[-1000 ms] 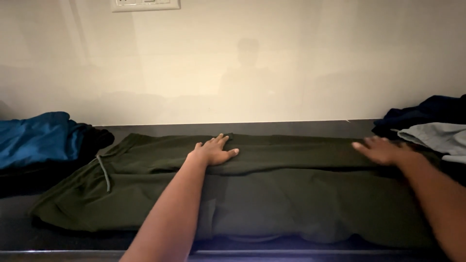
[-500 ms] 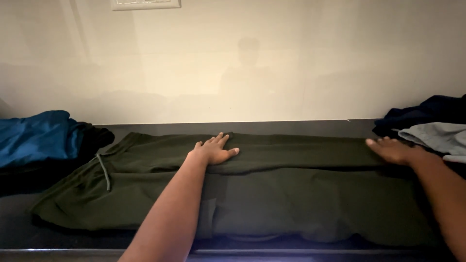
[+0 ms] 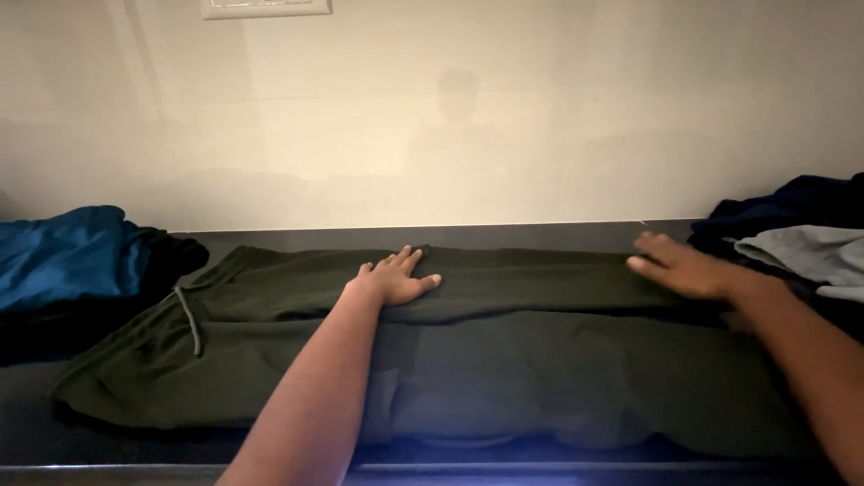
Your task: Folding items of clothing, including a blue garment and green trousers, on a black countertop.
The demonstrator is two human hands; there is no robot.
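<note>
A pair of dark green sweatpants [image 3: 540,360] lies flat across a dark counter, waistband and grey drawstring [image 3: 187,315] at the left, legs running to the right. My left hand [image 3: 391,281] rests palm down on the upper middle of the pants, fingers spread. My right hand [image 3: 679,266] lies flat near the far right end of the upper leg, fingers pointing left. Neither hand grips the cloth.
A blue garment [image 3: 67,256] on dark clothing sits at the left. A pile of dark navy [image 3: 792,202] and grey clothes [image 3: 810,252] sits at the right. A glossy pale wall [image 3: 450,108] stands right behind the counter [image 3: 540,236], whose front edge runs along the bottom.
My right hand slid rightwards along the pant leg, then came back a little to the left. My left hand has stayed in place on the pants.
</note>
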